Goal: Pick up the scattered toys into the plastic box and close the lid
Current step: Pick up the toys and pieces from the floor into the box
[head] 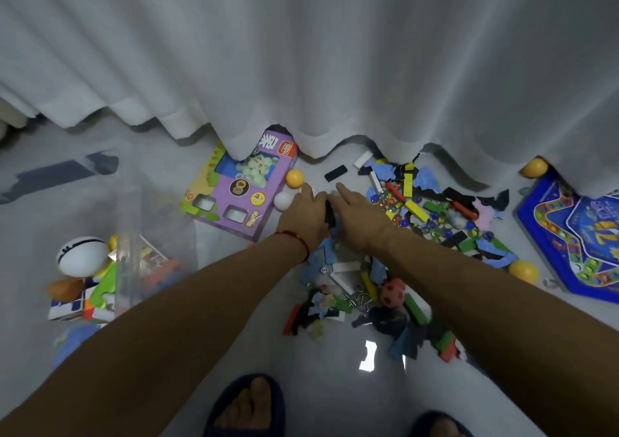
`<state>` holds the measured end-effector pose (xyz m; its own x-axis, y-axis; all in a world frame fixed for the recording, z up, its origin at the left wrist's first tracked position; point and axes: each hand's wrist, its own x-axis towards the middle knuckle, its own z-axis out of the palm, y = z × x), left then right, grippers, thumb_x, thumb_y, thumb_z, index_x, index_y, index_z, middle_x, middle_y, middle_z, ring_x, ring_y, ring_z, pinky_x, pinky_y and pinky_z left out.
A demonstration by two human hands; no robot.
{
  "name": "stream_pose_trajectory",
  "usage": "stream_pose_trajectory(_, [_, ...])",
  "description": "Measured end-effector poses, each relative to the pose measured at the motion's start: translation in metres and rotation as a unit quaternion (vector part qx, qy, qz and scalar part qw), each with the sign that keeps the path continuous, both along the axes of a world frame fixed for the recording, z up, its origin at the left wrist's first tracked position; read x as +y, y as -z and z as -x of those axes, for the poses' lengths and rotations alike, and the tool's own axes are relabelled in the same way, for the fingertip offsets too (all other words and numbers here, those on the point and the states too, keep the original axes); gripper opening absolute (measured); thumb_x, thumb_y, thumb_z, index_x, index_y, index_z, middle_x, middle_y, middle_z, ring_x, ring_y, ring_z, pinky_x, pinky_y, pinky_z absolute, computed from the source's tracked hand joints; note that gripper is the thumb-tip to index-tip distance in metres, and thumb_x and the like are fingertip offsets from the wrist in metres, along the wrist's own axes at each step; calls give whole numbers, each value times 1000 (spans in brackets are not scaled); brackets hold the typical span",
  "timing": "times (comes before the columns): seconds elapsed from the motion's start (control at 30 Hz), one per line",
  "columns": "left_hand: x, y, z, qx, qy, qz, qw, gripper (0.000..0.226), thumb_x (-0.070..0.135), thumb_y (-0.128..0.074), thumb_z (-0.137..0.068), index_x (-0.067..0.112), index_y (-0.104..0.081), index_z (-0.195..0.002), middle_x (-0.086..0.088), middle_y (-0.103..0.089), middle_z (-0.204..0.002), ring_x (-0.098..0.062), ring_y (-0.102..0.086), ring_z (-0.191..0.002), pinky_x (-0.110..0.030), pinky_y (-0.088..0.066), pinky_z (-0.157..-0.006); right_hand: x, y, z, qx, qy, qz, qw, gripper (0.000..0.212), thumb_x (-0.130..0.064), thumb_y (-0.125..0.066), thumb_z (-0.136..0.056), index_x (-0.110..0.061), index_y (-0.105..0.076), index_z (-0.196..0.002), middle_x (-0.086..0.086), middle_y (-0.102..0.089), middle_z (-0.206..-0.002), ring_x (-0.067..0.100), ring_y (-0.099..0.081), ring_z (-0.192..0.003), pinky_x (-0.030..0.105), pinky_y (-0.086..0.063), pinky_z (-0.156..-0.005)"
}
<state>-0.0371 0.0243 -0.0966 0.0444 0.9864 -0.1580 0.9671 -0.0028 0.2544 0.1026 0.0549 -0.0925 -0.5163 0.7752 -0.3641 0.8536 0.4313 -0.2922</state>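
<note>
My left hand (303, 212), with a red string on its wrist, and my right hand (355, 215) reach side by side down to the floor, at the near edge of a heap of scattered toys (418, 208): coloured blocks, marbles and foam pieces. A dark piece (330, 217) shows between the two hands. My left fingers curl downward and are hidden. My right fingers lie stretched out, palm down. The clear plastic box (129, 269) stands at the left with a white egg-shaped toy (82, 255) and a puzzle cube (67, 304) in it. No lid is in view.
A purple toy carton (241, 192) lies left of my hands with an orange ball (294, 178) and a white ball (282, 201) beside it. A blue game board (576, 235) is at the right. A white curtain (301, 68) hangs behind. My slippered feet (249, 406) are below.
</note>
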Motion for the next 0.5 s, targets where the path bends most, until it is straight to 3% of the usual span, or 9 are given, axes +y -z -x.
stream_pose_trajectory(0.1, [-4, -1, -1, -42, -21, 64, 997, 40, 35, -45, -98, 16, -46, -133, -9, -52, -121, -24, -48, -106, -37, -40, -96, -3, 14, 5, 7, -2, -26, 1000, 65, -20, -69, -86, -15, -38, -143, 9, -32, -149, 32, -43, -130, 48, -49, -95])
stream_pose_trajectory(0.17, [-3, 4, 1, -58, -56, 61, 995, 47, 34, -53, -95, 14, -42, -136, -11, -51, -120, -24, -47, -107, -35, -41, -93, -8, 15, 5, 4, 6, -50, 999, 51, -16, -69, -86, -14, -47, -133, 12, -41, -131, 33, -52, -113, 44, -52, -87])
stream_pose_trajectory(0.27, [-4, 8, 5, 5, -23, 22, 999, 54, 27, -67, -86, 14, -43, -133, -12, -54, -119, -24, -49, -105, -36, -46, -86, -17, 16, -3, -35, -21, -81, 996, 35, -7, -62, -89, -11, -53, -124, 13, -44, -125, 32, -48, -113, 40, -47, -91])
stream_pose_trajectory(0.4, [-4, 13, 9, 30, 1, 21, 999, 45, 32, -68, -86, 11, -47, -119, -10, -59, -108, -24, -54, -99, -34, -47, -83, -28, 16, -13, -80, -83, -115, 987, 35, -6, -57, -90, -11, -49, -124, 13, -50, -124, 34, -45, -113, 43, -46, -92])
stream_pose_trajectory(0.5, [-4, 16, 11, -21, -5, 43, 999, 44, 20, -74, -81, 8, -47, -113, -13, -59, -106, -26, -57, -96, -38, -50, -83, -34, 11, -15, -110, -111, -100, 983, 42, -3, -54, -89, -6, -44, -130, 14, -48, -128, 35, -42, -119, 42, -43, -93])
